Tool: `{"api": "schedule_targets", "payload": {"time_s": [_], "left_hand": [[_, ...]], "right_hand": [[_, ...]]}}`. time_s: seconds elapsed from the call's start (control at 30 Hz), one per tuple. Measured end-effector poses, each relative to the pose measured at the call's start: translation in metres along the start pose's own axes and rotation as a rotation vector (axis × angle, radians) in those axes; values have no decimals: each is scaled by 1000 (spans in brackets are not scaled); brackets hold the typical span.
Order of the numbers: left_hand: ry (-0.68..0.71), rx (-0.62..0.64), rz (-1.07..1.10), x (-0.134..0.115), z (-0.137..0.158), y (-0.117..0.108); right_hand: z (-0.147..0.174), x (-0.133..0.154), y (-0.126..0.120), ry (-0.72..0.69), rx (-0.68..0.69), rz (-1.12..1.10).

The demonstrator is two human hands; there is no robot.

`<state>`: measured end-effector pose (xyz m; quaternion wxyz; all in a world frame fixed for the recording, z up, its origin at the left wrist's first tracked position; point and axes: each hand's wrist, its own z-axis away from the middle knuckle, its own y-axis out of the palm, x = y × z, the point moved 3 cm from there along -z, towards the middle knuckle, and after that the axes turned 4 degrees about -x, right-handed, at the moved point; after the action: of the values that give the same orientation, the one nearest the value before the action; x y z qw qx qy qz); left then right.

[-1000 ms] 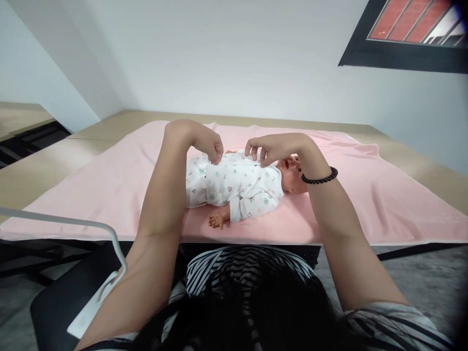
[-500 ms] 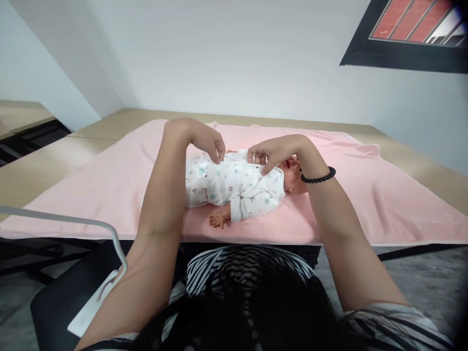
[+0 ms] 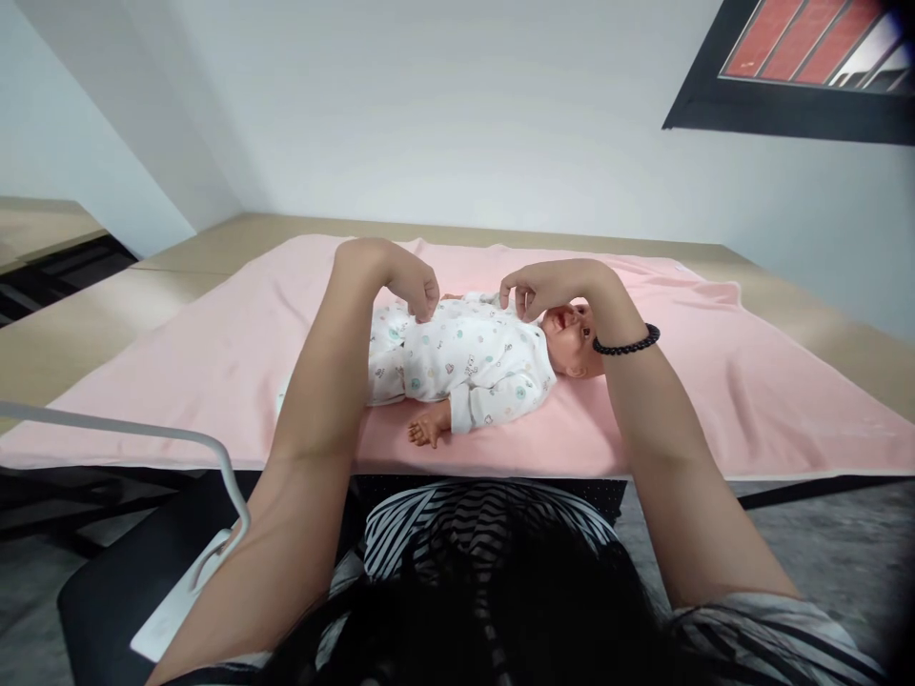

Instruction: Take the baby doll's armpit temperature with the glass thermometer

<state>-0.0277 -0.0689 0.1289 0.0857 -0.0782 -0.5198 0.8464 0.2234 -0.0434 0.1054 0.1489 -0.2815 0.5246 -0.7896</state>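
Note:
A baby doll [image 3: 570, 345] lies on its back, its head toward the right. It wears a white printed wrap shirt [image 3: 476, 357] and matching trousers [image 3: 387, 367]. My left hand [image 3: 415, 286] is closed in a pinch at the shirt's front near the waist. Close to the doll's collar, my right hand [image 3: 543, 286] has its fingers curled, with thumb and fingertips at the shirt's upper part. What lies between the fingertips is mostly hidden. One small doll hand [image 3: 427, 426] rests palm up on the near side. My left forearm covers part of the doll's legs.
A pink cloth [image 3: 207, 362] covers most of the wooden table [image 3: 178, 250] and has folds at the right. White walls stand behind. A grey cable [image 3: 143, 427] runs at the left to a white device [image 3: 178, 605] on a black chair [image 3: 100, 610].
My right hand has lifted slightly and moved away from me, its thumb leaving the middle of the doll's chest. My left hand has shifted slightly right. More of the doll's face shows.

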Motion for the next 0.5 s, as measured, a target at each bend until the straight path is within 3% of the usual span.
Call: {"api": "schedule_targets", "payload": {"time_s": [0.1, 0.2, 0.3, 0.4, 0.5], "left_hand": [[-40, -49, -38, -10, 2, 0], [88, -145, -48, -21, -10, 3], [244, -325, 29, -32, -36, 11], [363, -507, 206, -40, -71, 26], [418, -465, 351, -43, -102, 46]], "right_hand": [[11, -11, -12, 117, -138, 70], [26, -42, -28, 88, -238, -48], [29, -90, -31, 40, -304, -300], [18, -123, -7, 29, -407, -603], [12, -123, 37, 6, -535, -794]]}}
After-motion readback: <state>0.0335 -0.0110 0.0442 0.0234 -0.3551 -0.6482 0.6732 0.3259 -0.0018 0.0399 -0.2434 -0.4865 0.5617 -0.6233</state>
